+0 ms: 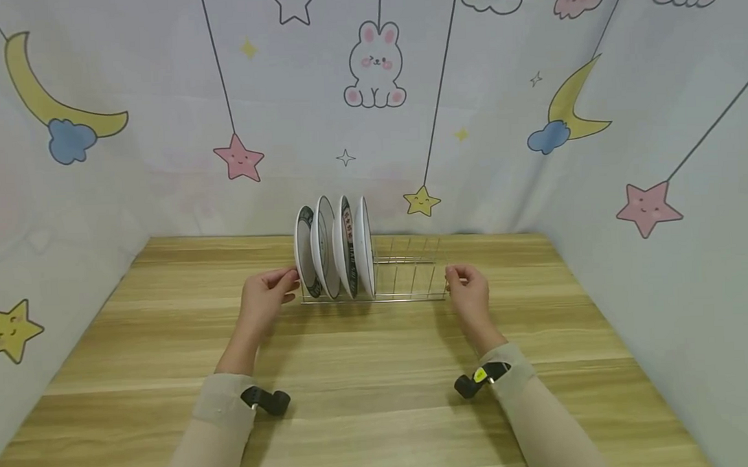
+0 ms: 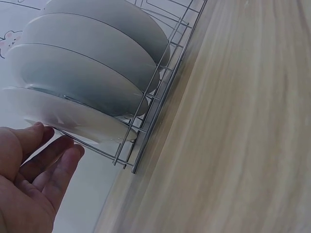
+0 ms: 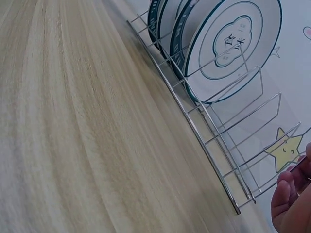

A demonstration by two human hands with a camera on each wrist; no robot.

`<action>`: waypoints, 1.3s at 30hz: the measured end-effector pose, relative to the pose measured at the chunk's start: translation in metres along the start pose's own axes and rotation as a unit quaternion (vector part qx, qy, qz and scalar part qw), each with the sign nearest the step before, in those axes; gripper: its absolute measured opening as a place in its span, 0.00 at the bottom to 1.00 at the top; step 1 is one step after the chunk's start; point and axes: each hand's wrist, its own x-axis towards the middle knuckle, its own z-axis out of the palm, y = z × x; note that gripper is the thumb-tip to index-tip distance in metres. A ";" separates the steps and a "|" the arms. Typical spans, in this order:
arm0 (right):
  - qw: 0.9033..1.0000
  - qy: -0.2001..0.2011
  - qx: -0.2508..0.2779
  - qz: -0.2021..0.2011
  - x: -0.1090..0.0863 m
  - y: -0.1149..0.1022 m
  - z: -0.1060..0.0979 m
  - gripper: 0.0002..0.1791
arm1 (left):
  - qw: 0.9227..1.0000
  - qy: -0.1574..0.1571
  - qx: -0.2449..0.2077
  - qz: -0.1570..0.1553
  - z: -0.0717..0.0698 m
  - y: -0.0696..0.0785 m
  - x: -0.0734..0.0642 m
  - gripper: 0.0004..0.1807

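A wire dish rack [image 1: 407, 299] stands on the table toward the back wall. Several white plates [image 1: 365, 247] sit upright in its left half, some with dark patterned rims; the front of one shows a printed emblem in the right wrist view [image 3: 233, 41]. My left hand [image 1: 267, 295] grips the rack's left end wire, its thumb and fingertips close against the outermost plate [image 2: 73, 114]. At the opposite end, my right hand [image 1: 469, 292] pinches the end wire between thumb and curled fingers, beside the bare slots [image 3: 243, 131].
The wood-grain table [image 1: 367, 385] reaches toward me in front of the rack. A pale cloth wall [image 1: 321, 132] with printed rabbits, stars and moons rises close behind it and along both sides. Each sleeved wrist carries a small black camera [image 1: 271, 400].
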 end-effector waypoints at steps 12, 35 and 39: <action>0.999 -0.029 -0.020 0.019 -0.011 -0.006 -0.003 0.15 | 1.000 -0.002 0.008 0.005 -0.003 0.004 -0.007 0.19; 0.998 -0.032 -0.052 0.005 -0.041 -0.010 -0.013 0.17 | 0.999 -0.022 0.037 0.006 -0.008 0.006 -0.028 0.20; 0.999 -0.029 -0.042 0.008 -0.047 -0.009 -0.015 0.15 | 0.999 -0.025 0.033 0.009 -0.009 0.008 -0.033 0.20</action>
